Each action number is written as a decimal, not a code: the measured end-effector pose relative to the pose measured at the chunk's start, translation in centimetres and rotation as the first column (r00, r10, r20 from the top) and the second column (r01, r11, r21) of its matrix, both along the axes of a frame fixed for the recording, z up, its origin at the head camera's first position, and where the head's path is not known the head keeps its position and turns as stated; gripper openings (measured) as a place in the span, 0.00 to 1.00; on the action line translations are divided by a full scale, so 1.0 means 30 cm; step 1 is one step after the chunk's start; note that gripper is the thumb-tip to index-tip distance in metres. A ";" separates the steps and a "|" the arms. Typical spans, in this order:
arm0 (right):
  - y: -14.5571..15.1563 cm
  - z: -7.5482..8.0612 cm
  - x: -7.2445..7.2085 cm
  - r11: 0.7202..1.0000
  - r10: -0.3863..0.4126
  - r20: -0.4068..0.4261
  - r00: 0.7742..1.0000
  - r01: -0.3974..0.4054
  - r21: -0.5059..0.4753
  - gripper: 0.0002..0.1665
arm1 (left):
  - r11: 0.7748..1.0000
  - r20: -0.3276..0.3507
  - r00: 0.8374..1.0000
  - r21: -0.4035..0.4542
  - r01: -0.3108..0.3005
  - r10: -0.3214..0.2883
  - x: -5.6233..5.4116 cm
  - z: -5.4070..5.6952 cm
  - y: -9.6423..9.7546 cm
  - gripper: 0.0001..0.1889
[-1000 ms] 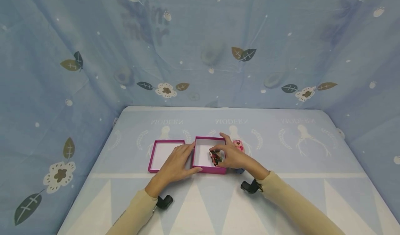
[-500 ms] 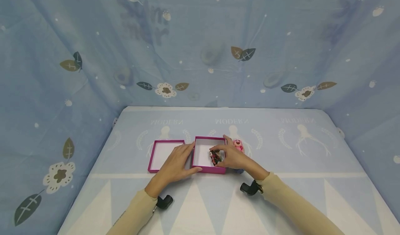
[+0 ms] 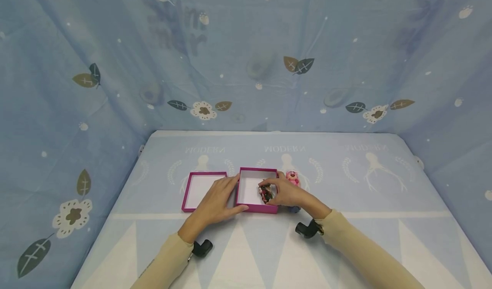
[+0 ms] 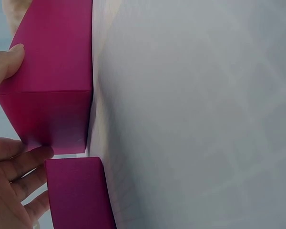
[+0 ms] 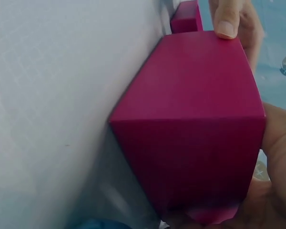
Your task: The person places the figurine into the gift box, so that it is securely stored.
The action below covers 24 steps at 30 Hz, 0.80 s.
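A magenta box (image 3: 257,209) with a white inside stands open-topped in the middle of the table. My left hand (image 3: 217,201) holds its near left corner, the thumb (image 4: 13,62) on the front wall and the fingers along the left wall. Inside the box, at the right, is a small dark figurine (image 3: 265,193) with red and green on it. My right hand (image 3: 288,193) reaches over the right wall and pinches this figurine between thumb and fingers. Box walls hide the figurine in both wrist views.
Left of the box lies a shallow magenta lid (image 3: 186,192), white inside up. A pink bear figurine (image 3: 292,178) stands right of the box, partly behind my right hand. Below that hand a small blue thing (image 3: 294,209) shows. Patterned blue cloth (image 3: 246,66) walls surround the table.
One raised finger of my right hand has come down towards the box's right wall. The figurine has barely shifted; the left hand and box hold still.
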State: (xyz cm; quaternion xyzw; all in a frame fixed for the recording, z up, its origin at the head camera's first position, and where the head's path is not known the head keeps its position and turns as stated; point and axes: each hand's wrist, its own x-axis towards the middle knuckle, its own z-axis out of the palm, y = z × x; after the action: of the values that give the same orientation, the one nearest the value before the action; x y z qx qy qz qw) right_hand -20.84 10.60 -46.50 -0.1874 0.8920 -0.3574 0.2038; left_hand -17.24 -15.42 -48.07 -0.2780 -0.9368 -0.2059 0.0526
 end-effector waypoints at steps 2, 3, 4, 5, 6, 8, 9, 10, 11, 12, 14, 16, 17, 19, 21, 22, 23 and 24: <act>-0.003 0.003 -0.002 1.000 0.001 0.003 1.000 -0.001 0.014 0.35 | 1.000 0.001 1.000 0.001 0.000 0.000 0.000 0.000 0.001 0.52; -0.004 0.005 -0.003 1.000 0.003 0.003 1.000 -0.003 0.021 0.35 | 1.000 0.001 1.000 0.000 0.000 0.000 0.000 0.000 0.000 0.52; -0.006 0.007 -0.003 1.000 0.002 0.004 1.000 -0.002 0.028 0.35 | 1.000 0.000 1.000 0.001 0.001 -0.001 0.000 0.000 0.000 0.52; -0.008 0.008 -0.003 0.999 0.003 0.002 1.000 -0.003 0.034 0.35 | 1.000 0.000 1.000 -0.001 0.000 0.000 0.000 0.000 0.000 0.52; -0.010 0.009 -0.003 0.999 0.002 0.000 1.000 -0.002 0.039 0.35 | 1.000 0.000 1.000 0.000 0.000 0.000 0.000 0.000 0.000 0.52; -0.013 0.013 -0.003 0.999 -0.001 -0.001 1.000 0.001 0.052 0.35 | 1.000 0.001 1.000 -0.001 0.000 0.000 0.000 0.001 0.000 0.52; -0.014 0.014 -0.003 0.998 -0.002 0.000 1.000 0.002 0.056 0.35 | 1.000 0.000 1.000 0.000 0.001 -0.001 0.000 0.002 0.001 0.52; -0.015 0.016 -0.002 0.998 -0.005 -0.001 1.000 0.005 0.058 0.35 | 1.000 0.000 1.000 0.000 0.001 -0.001 0.001 0.003 0.000 0.52; -0.016 0.017 -0.001 0.998 -0.005 -0.004 1.000 0.005 0.060 0.34 | 1.000 0.003 1.000 0.000 0.001 -0.001 0.001 0.003 0.001 0.52; -0.017 0.019 0.000 0.998 -0.005 -0.005 1.000 0.006 0.060 0.34 | 1.000 0.003 1.000 0.001 0.001 -0.001 0.001 0.004 0.001 0.52; -0.018 0.019 0.003 0.999 -0.009 -0.009 1.000 0.009 0.052 0.34 | 1.000 0.005 1.000 0.003 0.002 -0.002 0.001 0.004 0.001 0.52; -0.020 0.018 0.007 0.999 -0.013 -0.022 1.000 0.014 0.048 0.34 | 1.000 0.007 1.000 0.002 0.003 -0.003 0.001 0.004 0.001 0.52; -0.022 0.017 0.009 0.999 -0.017 -0.030 0.999 0.019 0.049 0.34 | 1.000 0.009 1.000 0.001 0.003 -0.003 0.000 0.003 0.001 0.52; -0.026 0.013 0.012 0.998 -0.029 -0.045 0.999 0.032 0.054 0.34 | 1.000 0.010 1.000 0.000 0.004 -0.004 0.000 0.002 0.000 0.52; -0.032 0.010 0.016 0.997 -0.036 -0.064 0.997 0.040 0.070 0.34 | 1.000 0.010 1.000 0.002 0.004 -0.004 -0.001 0.000 -0.001 0.52; -0.034 0.008 0.017 0.996 -0.039 -0.073 0.997 0.045 0.078 0.35 | 1.000 0.009 1.000 0.002 0.004 -0.004 -0.001 0.000 -0.001 0.52; -0.036 0.006 0.018 0.995 -0.041 -0.080 0.996 0.048 0.083 0.35 | 1.000 0.009 1.000 0.003 0.003 -0.003 -0.002 -0.001 -0.001 0.52; -0.038 0.005 0.018 0.995 -0.041 -0.085 0.996 0.049 0.087 0.35 | 1.000 0.008 1.000 0.006 0.004 -0.005 -0.002 -0.002 -0.001 0.52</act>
State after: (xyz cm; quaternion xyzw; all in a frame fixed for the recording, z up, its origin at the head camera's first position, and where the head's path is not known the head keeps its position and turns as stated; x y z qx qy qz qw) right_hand -20.29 9.46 -46.34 -0.1727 0.9188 -0.3134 0.1665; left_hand -17.30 -15.46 -48.12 -0.2791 -0.9358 -0.2100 0.0490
